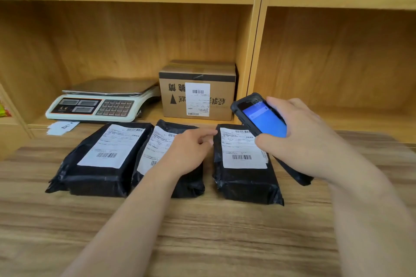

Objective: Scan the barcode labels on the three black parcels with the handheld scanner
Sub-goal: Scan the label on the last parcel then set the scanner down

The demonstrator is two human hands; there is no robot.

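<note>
**Scanner up, parcels lined for the beam**

Bare wooden desk (202,231) lies closest to me, and my two forearms reach over it to the three black parcels set in a row near its far edge. All three lie flat with white labels up, so each barcode can face the reader without turning anything. The left parcel (99,159) and the middle parcel (186,184) overlap slightly; the right parcel (245,177) sits a little apart.

My left hand (189,153) rests on the middle parcel, loosely curled with the forefinger stretched toward the right one, gripping nothing; I judge it is there to steady the bag. It covers part of that label.

My right hand (308,139) is wrapped around the handheld scanner (258,117), its blue screen tilted toward me and its top end aimed away, over the right parcel's label (243,148).

Behind, on the shelf, stand a weighing scale (101,103) and a cardboard box (198,92).
</note>
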